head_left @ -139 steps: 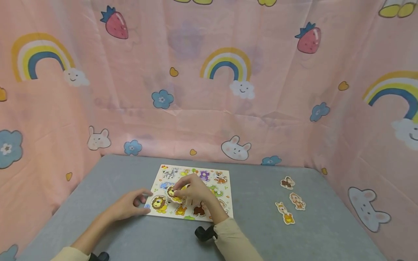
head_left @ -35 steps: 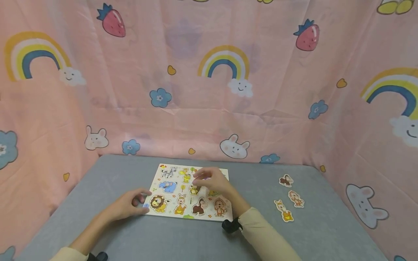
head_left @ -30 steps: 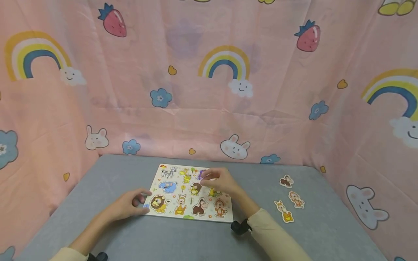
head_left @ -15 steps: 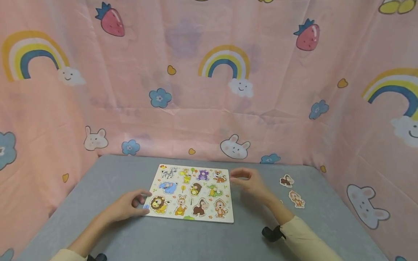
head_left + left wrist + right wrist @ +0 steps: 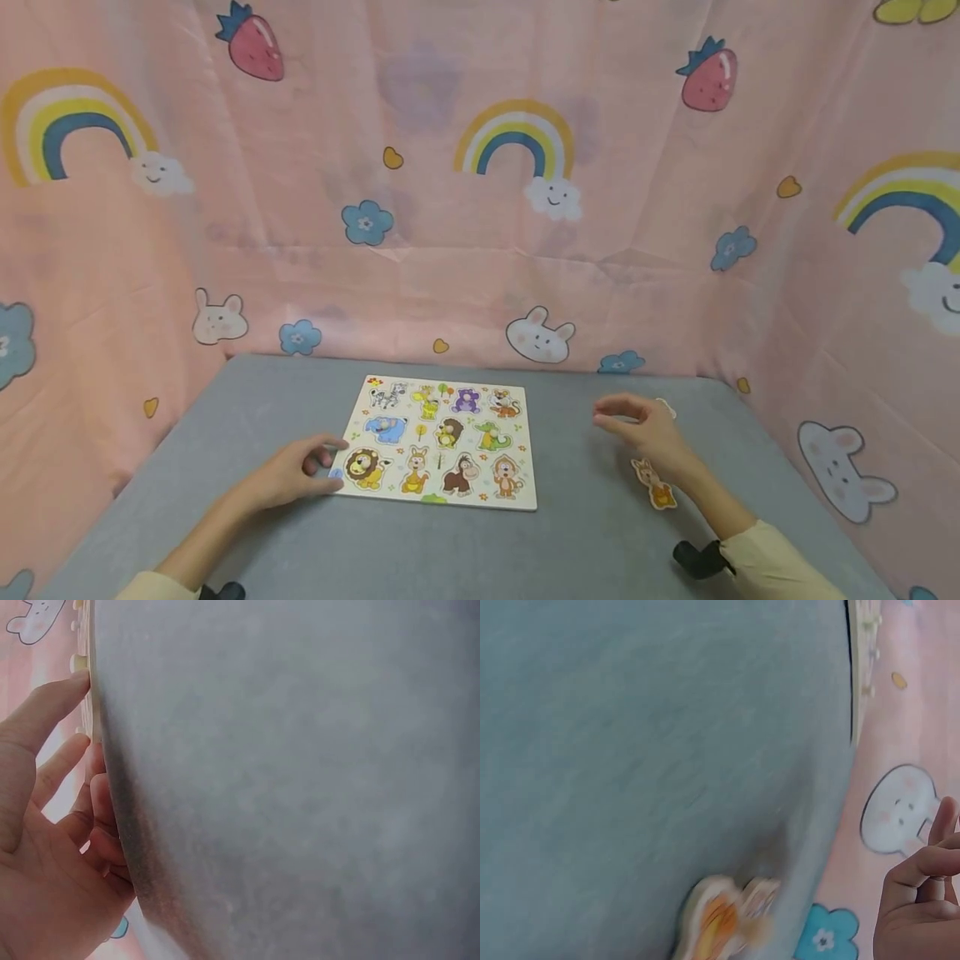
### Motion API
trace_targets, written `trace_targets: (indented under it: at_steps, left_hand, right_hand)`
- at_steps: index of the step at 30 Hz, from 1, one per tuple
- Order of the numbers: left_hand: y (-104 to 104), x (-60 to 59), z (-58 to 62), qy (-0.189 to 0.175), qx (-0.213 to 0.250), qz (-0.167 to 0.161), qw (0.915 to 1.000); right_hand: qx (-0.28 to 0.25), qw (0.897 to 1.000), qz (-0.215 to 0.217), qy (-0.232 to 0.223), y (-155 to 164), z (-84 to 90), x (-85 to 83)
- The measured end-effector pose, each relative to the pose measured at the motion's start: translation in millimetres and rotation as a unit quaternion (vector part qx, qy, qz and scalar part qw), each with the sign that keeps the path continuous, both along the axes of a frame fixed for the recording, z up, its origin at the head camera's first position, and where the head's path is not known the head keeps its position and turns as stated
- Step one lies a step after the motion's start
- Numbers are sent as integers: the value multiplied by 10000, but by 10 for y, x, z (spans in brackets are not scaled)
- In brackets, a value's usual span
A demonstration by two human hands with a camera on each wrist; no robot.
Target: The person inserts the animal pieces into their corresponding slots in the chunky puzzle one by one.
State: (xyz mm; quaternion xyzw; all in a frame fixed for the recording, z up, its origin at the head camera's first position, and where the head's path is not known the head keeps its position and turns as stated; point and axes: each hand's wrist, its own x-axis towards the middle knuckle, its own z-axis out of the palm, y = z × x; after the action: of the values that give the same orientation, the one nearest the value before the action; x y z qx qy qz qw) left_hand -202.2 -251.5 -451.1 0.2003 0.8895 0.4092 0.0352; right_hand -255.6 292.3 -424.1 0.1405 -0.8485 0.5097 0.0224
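Observation:
A wooden animal puzzle board [image 5: 465, 457] lies on the grey table, its animal figures in three rows. The lion piece [image 5: 363, 468] is at its lower left. My left hand [image 5: 292, 473] touches the board's left edge with thumb and index fingertips; the left wrist view shows the thumb against that edge. My right hand [image 5: 652, 435] hovers above the table right of the board, thumb and index apart, holding nothing. Below it lies a loose kangaroo piece [image 5: 654, 483], blurred in the right wrist view. Beyond the hand shows only the rim of another piece [image 5: 666, 408].
The grey table [image 5: 420, 550] ends at a pink printed cloth [image 5: 480, 275] hanging behind it and at both sides. Black wrist devices sit on both wrists, the right one [image 5: 701, 558] close above the table.
My right hand has left the board and travelled right to the loose pieces, now covering the monkey piece. The lion piece it held earlier now lies at the board's lower left. My left hand stays put.

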Motion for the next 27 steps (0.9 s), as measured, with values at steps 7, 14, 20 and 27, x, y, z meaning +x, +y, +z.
trace_targets:
  at_steps: [7,14,20,27]
  left_hand:
    - [6,4,20,10,-18,-11,10000]
    - [19,12,32,-18,-34,-26,10000]
    - [21,14,32,7,-3,-35,10000]
    - [2,8,4,43,49,-28,10000]
  right_hand:
    - [79,9994,176,270,182,-51,71]
    - [219,9990,26,393,381,-105,158]
    - [177,9995,-247,91,567,-82,222]
    - [20,9993,-331,-177,711,-74,263]
